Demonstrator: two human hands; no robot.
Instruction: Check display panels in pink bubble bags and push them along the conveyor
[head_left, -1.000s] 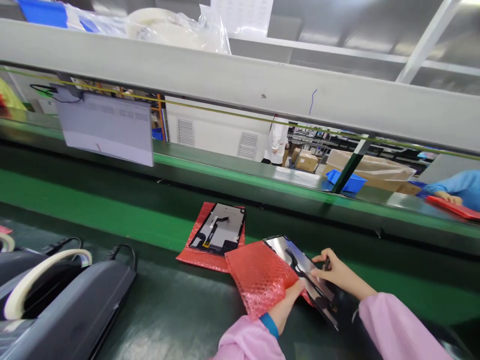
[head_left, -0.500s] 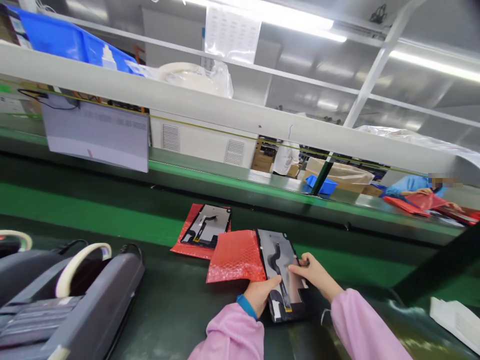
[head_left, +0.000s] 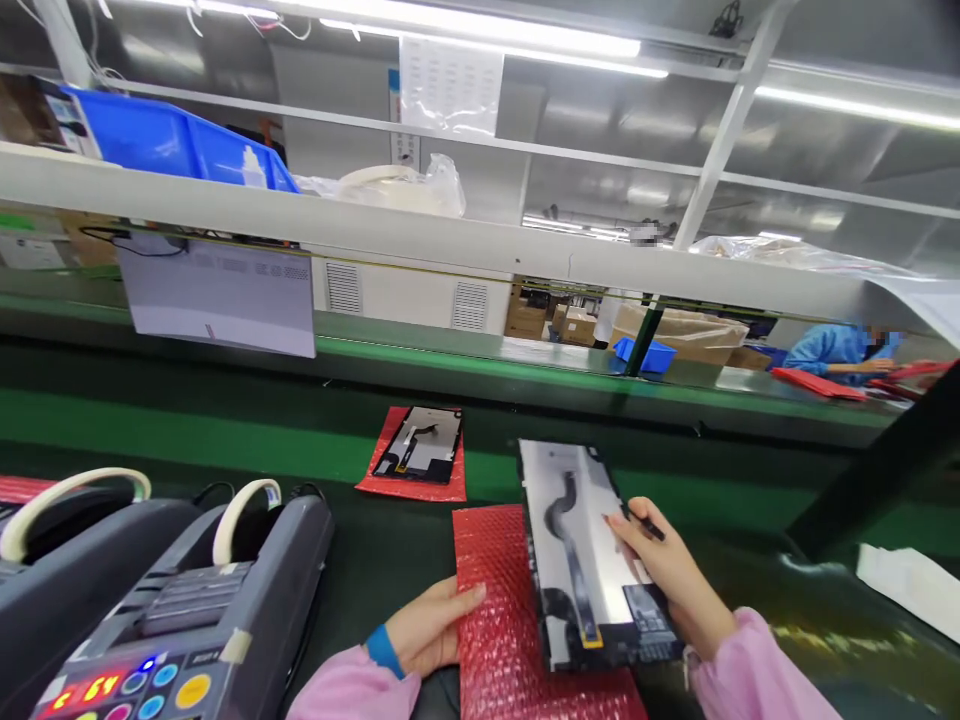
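Bare display panel held over its red bubble-wrap pouch

Nearest, the left hand [head_left: 427, 630] lies flat, fingers unclenched, pressing the red bubble-wrap pouch [head_left: 499, 610] onto the dark green bench [head_left: 375, 560]; the right hand [head_left: 671, 580] grasps the flat silver-backed display panel with black flex cable [head_left: 581, 555] along its right edge, tilted above the pouch's right half. Best to support it by the edges only, keeping fingers off the cable. To the left stands 1 grey tape dispenser [head_left: 187, 610]. Farther on, a second panel on a red pouch [head_left: 416, 450] rests on the green conveyor belt [head_left: 187, 435].
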